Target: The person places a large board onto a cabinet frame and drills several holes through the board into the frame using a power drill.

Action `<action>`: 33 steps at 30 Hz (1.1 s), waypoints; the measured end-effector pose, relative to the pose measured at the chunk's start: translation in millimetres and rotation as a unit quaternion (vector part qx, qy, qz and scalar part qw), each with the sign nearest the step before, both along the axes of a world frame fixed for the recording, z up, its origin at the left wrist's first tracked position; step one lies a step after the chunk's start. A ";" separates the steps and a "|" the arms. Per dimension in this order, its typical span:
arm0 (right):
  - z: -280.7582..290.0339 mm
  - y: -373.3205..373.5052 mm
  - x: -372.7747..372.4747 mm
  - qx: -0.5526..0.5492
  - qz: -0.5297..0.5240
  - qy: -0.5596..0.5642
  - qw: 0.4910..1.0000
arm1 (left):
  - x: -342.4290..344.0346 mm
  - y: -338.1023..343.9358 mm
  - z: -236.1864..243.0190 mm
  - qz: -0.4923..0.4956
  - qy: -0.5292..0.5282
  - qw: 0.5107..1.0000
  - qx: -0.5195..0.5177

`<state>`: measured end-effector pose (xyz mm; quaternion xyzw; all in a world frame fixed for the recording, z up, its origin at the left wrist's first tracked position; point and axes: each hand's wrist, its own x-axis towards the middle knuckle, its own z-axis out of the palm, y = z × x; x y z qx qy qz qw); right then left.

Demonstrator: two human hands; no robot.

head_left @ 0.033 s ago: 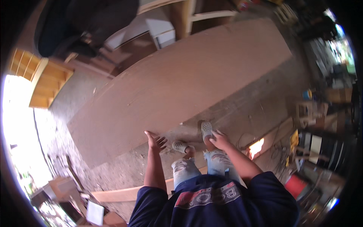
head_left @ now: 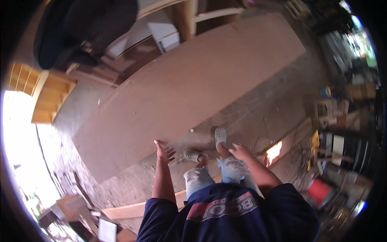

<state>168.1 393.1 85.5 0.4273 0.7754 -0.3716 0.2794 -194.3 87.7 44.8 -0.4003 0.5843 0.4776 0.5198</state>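
Left hand (head_left: 163, 150) spread open, empty, at the near edge of the board (head_left: 189, 84) lying across frame centre; right hand (head_left: 240, 152) loose, empty; likely about to grip, needing both hands under that edge.

A pale wooden frame (head_left: 48, 94) stands off to my left by the bright doorway, and a light plank (head_left: 133, 209) lies on the gritty concrete floor (head_left: 262, 109) behind me. Something red (head_left: 320, 189) sits among the blurred clutter on my right, near a bright patch of sunlight (head_left: 274, 152).
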 end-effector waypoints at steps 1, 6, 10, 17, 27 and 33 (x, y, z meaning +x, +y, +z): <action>-3.3 -10.2 62.3 0.051 -0.037 0.013 0.998 | 0.7 -13.0 -1.6 -0.030 -0.004 0.999 0.022; 2.7 -73.4 357.5 0.049 -0.030 -0.246 0.968 | 37.1 -90.8 -16.6 -0.436 0.214 0.860 -0.155; -19.8 -139.2 466.4 -0.024 -0.187 -0.254 0.949 | 72.5 -135.0 -10.0 -0.580 0.303 0.749 -0.103; -84.7 -187.9 483.6 -0.023 -0.179 -0.023 0.983 | 164.8 -81.4 35.6 -0.787 0.279 0.549 -0.011; -40.7 -125.1 569.6 0.031 -0.542 0.014 0.840 | 296.3 194.8 111.9 -0.737 0.328 0.590 0.035; -59.6 -107.4 596.0 0.015 -0.634 -0.003 0.773 | 314.9 304.1 96.0 -0.787 0.328 0.519 0.066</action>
